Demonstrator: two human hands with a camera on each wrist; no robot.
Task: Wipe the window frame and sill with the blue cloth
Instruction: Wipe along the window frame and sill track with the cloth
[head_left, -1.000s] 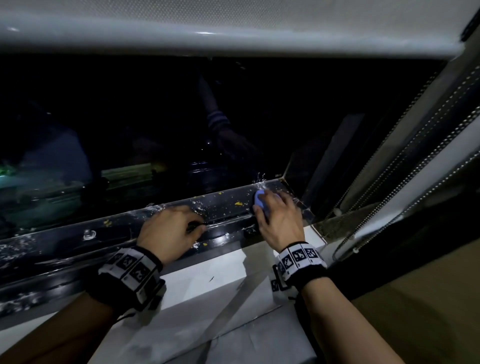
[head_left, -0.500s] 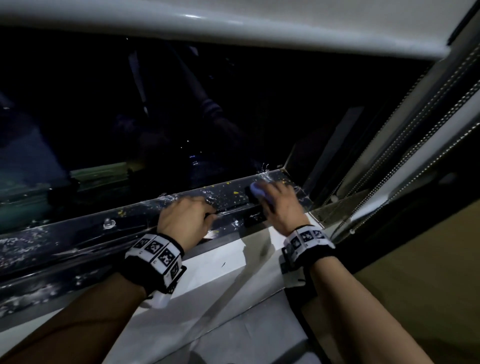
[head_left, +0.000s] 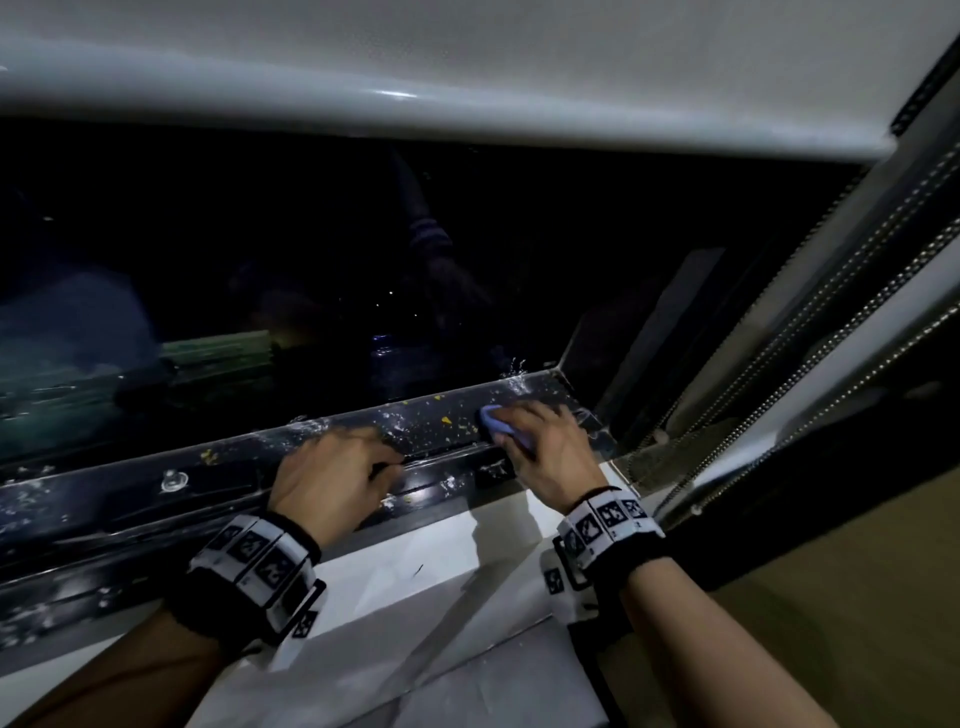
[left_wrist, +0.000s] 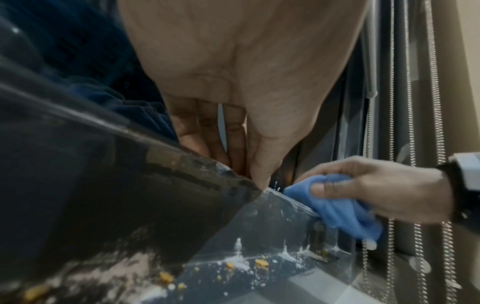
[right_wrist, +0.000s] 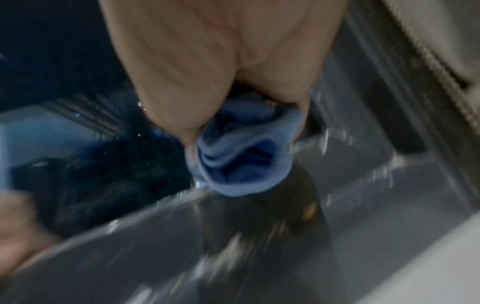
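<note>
The right hand has its fingers curled and clamped on the bunched blue cloth, pressing it onto the dark glossy window frame rail near its far right corner, just below the black night-time window pane. The left hand rests on the same rail to the left of the cloth, its fingers bent together over the near edge, holding nothing and apparently bracing. White powdery smears and small yellow crumbs lie scattered on the rail between the two hands and further left. To do this stroke well, I would keep the cloth flat and firmly pressed, draw it in one direction so the crumbs gather rather than scatter, and work it into the corner and the groove. The white sill lies nearer, below the rail, and by the look of it remains to be wiped.
</note>
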